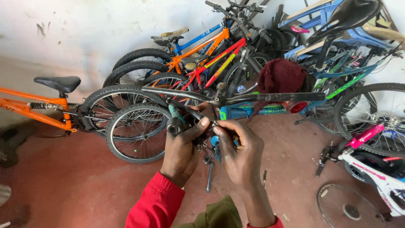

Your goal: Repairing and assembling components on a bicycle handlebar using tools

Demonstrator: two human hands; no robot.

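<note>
1. The black metal bicycle frame (236, 98) hangs level above the red concrete floor (76, 181), just past both hands.
2. The left hand (182, 145) has its fingers clenched around a short dark metal tube (174, 126) under the frame's junction.
3. The right hand (240, 150) has its fingers closed on a small blue-handled tool (215, 141) just beside it.
4. A row of parked bicycles (198, 55) leans on the white wall beyond.
</note>
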